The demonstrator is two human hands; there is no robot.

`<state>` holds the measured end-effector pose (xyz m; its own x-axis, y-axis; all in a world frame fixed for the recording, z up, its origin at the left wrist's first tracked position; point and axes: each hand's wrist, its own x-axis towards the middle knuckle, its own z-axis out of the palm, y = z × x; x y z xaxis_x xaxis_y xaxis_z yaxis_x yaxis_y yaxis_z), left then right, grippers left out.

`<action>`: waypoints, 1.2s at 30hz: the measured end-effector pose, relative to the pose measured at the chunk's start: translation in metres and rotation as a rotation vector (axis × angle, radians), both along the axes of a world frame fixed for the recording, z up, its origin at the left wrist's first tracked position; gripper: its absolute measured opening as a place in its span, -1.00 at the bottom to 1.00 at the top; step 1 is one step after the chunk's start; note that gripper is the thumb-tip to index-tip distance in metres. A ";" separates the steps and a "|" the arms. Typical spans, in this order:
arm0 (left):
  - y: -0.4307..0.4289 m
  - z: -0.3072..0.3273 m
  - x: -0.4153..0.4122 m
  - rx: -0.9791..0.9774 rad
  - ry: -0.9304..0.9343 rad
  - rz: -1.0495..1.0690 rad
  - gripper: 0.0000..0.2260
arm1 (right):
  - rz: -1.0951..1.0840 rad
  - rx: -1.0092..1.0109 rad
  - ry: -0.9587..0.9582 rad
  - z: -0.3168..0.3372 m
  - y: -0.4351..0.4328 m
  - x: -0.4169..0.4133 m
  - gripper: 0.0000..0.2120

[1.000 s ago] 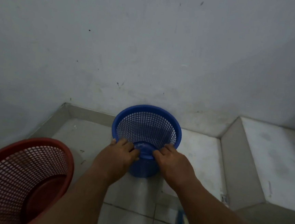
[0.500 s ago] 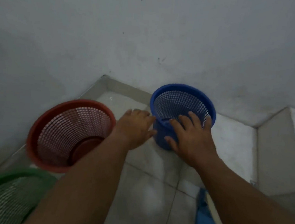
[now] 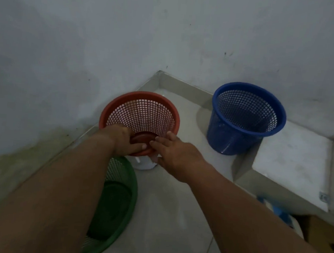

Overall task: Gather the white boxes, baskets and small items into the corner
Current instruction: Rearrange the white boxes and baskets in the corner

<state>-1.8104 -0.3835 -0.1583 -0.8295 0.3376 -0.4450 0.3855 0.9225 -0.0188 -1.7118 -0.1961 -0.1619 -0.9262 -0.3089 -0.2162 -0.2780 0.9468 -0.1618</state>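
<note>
Rim of the red basket (image 3: 143, 112) sits in the left hand (image 3: 124, 140) grip, right hand (image 3: 172, 149) released, touching it, likely for nudging cornerward.

The left hand (image 3: 123, 142) is gripping the near rim of the red basket (image 3: 143, 112). The right hand (image 3: 176, 154) is touching that rim. The blue basket (image 3: 231, 138) is standing upright, apart.
</note>
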 end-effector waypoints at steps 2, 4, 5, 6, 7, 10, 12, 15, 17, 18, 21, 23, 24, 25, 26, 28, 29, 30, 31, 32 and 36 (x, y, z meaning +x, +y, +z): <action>-0.002 -0.005 0.008 0.097 -0.079 0.032 -0.31 | 0.018 0.051 -0.025 -0.005 -0.007 -0.005 -0.48; -0.004 -0.006 0.013 0.126 -0.112 0.024 -0.31 | 0.000 0.062 -0.003 -0.009 -0.010 -0.009 -0.51; -0.004 -0.006 0.016 0.122 -0.097 0.003 -0.31 | -0.004 0.062 0.033 -0.010 -0.009 -0.010 -0.54; -0.003 -0.005 0.019 0.120 -0.068 -0.023 -0.34 | -0.001 0.068 0.072 -0.010 -0.008 -0.010 -0.59; -0.001 -0.005 0.021 0.124 -0.031 -0.052 -0.38 | 0.003 0.075 0.103 -0.009 -0.005 -0.009 -0.64; 0.007 0.008 0.024 0.213 0.135 -0.143 -0.46 | -0.031 0.047 0.160 -0.001 0.007 -0.005 -0.74; 0.014 0.027 0.020 0.276 0.255 -0.198 -0.40 | -0.060 0.033 0.228 0.013 0.017 -0.006 -0.74; 0.019 0.066 0.009 0.400 0.433 -0.281 -0.31 | -0.085 0.013 0.369 0.046 0.025 -0.013 -0.71; 0.020 0.093 0.002 0.455 0.566 -0.351 -0.33 | -0.084 0.037 0.460 0.073 0.031 -0.017 -0.73; 0.023 0.106 -0.001 0.462 0.628 -0.383 -0.33 | -0.079 0.057 0.508 0.088 0.034 -0.019 -0.73; 0.039 0.146 -0.010 0.480 0.755 -0.430 -0.35 | -0.082 0.097 0.646 0.135 0.051 -0.023 -0.72; 0.057 0.171 -0.013 0.533 0.829 -0.444 -0.34 | -0.088 0.149 0.705 0.166 0.069 -0.022 -0.71; 0.068 0.180 -0.013 0.571 0.856 -0.450 -0.34 | -0.091 0.190 0.728 0.179 0.080 -0.018 -0.70; 0.082 0.188 -0.013 0.613 0.871 -0.457 -0.35 | -0.095 0.234 0.750 0.191 0.093 -0.013 -0.69; 0.097 0.194 -0.011 0.656 0.872 -0.466 -0.36 | -0.101 0.279 0.766 0.201 0.106 -0.007 -0.67; 0.132 0.200 -0.005 0.735 0.858 -0.485 -0.37 | -0.127 0.356 0.775 0.215 0.132 0.008 -0.64; 0.149 0.201 -0.002 0.769 0.850 -0.496 -0.39 | -0.148 0.379 0.775 0.220 0.144 0.016 -0.65; 0.165 0.200 0.000 0.797 0.842 -0.507 -0.40 | -0.171 0.395 0.774 0.223 0.155 0.024 -0.67; 0.180 0.198 0.002 0.820 0.831 -0.518 -0.40 | -0.191 0.413 0.772 0.224 0.165 0.031 -0.70; 0.193 0.195 0.004 0.838 0.816 -0.530 -0.40 | -0.208 0.435 0.764 0.224 0.175 0.036 -0.71; 0.233 0.172 0.008 0.875 0.751 -0.581 -0.39 | -0.266 0.497 0.680 0.212 0.206 0.050 -0.71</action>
